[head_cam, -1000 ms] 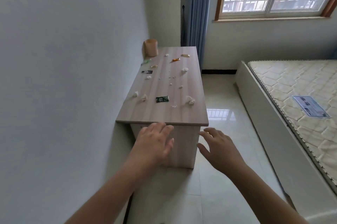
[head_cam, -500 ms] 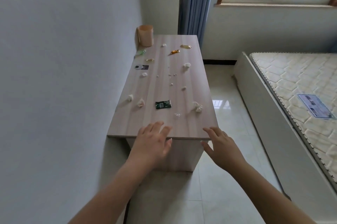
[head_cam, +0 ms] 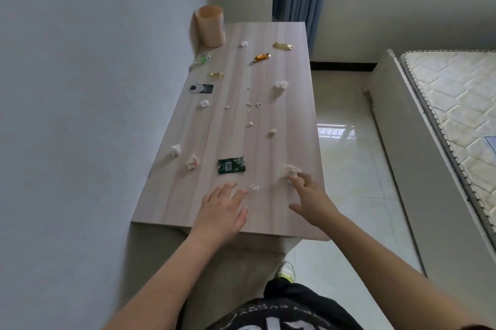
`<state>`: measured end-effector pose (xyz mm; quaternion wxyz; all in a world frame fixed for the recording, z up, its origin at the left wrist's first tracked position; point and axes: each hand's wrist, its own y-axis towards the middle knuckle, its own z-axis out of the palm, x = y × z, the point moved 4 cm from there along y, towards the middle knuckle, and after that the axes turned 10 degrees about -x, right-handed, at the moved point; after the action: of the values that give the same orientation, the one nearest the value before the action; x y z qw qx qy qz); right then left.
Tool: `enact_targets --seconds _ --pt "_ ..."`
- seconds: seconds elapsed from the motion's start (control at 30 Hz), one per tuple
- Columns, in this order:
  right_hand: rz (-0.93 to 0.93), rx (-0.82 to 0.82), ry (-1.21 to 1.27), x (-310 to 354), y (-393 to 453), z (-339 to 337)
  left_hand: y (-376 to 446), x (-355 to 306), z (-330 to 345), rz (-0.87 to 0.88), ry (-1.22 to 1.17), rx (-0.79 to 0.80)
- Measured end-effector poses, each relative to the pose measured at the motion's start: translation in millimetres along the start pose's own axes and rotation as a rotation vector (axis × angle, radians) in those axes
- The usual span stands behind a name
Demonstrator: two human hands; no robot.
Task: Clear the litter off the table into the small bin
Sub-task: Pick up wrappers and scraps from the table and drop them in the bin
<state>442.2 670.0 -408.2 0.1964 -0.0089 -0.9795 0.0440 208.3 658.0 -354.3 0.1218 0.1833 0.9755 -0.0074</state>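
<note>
The litter was spread along the whole wooden table [head_cam: 281,211], none of it yet in the small bin [head_cam: 210,26], which stood at the far left corner against the wall, well apart from the hands. Nearest lay a crumpled white tissue wad [head_cam: 289,170], soft and irregular, touched by the fingertips of the right hand [head_cam: 312,199]; that hand was held partly open, thumb spread, with nothing yet enclosed, a pose judged to be the start of a pinch. The left hand [head_cam: 221,210] was hovering flat and open just above the near end of the tabletop, empty, its fingers pointing at a tiny clear scrap [head_cam: 253,188], probably the next thing to be gathered. Just beyond, a flat green wrapper [head_cam: 231,166] with a glossy printed face was seen, and 2 more tissue wads [head_cam: 192,162] near the left edge. Farther off were small paper crumbs [head_cam: 251,106], a shiny orange sweet wrapper [head_cam: 261,57], a gold foil piece [head_cam: 282,46] and a black card [head_cam: 201,88]. The bin was a smooth, peach-coloured cylinder, open at the top. The tabletop showed a pale, matt wood grain.
</note>
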Motion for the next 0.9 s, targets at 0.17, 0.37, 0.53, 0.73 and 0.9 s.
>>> enact_targets --seconds 0.17,0.37,0.53,0.73,0.9 --pt "-0.043 0.067 -0.088 -38.1 62.1 26.1 36.9 24.6 25.4 -0.141 0.019 0.113" --pt "-0.155 0.225 -0.098 -50.6 99.6 69.7 38.6 38.8 43.3 -0.236 -0.033 0.163" --pt "-0.212 0.074 0.024 -61.4 103.0 86.9 29.6 61.7 44.3 -0.227 -0.116 0.120" --pt "0.102 0.007 0.296 -36.1 116.2 83.2 30.5 104.1 47.5 -0.210 -0.121 0.058" --pt "-0.007 -0.033 0.168 9.2 116.0 89.7 50.8 145.7 47.0 -0.246 -0.123 -0.105"
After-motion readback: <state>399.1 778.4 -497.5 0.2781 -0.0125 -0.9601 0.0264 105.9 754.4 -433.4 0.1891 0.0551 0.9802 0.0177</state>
